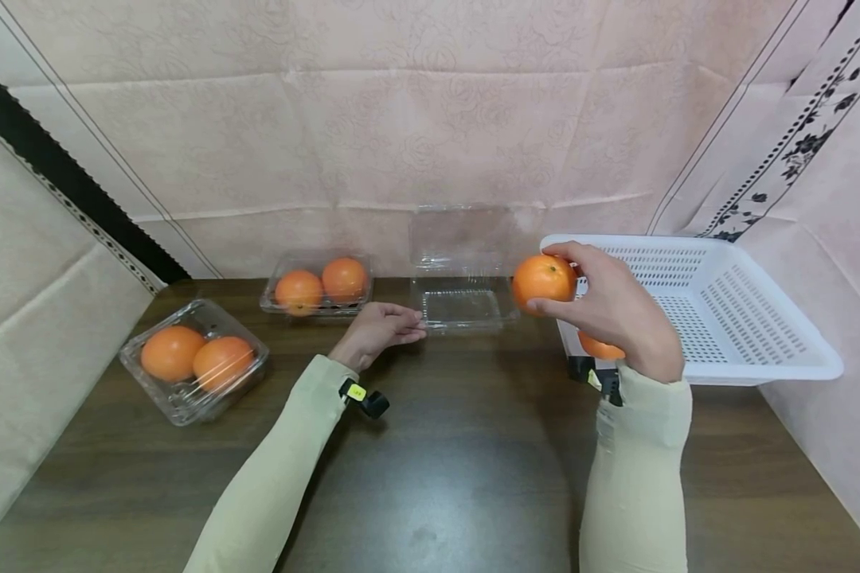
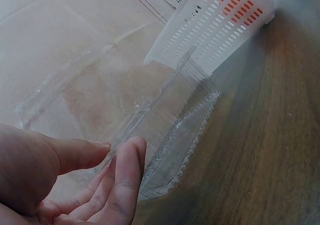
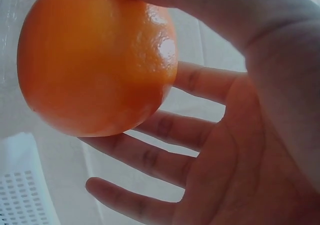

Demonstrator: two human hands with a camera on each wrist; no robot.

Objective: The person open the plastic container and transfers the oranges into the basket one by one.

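My right hand (image 1: 619, 306) grips an orange (image 1: 543, 282) between thumb and fingers, above the left rim of the white basket. In the right wrist view the same orange (image 3: 97, 60) fills the upper left, the thumb over it and fingers behind. My left hand (image 1: 381, 330) pinches the near left edge of a clear plastic box (image 1: 462, 306), whose lid stands raised against the backdrop. The left wrist view shows thumb and fingertips on the rim of this box (image 2: 175, 130), which has no fruit in it. Another orange (image 1: 600, 345) shows partly below the right hand.
To the left, one clear box (image 1: 265, 296) with two oranges stands at the back, and a second box (image 1: 186, 410) with two oranges sits nearer. The white perforated basket (image 1: 781, 318) occupies the right of the dark wooden table (image 1: 430, 477). Cloth (image 1: 430, 119) hangs behind.
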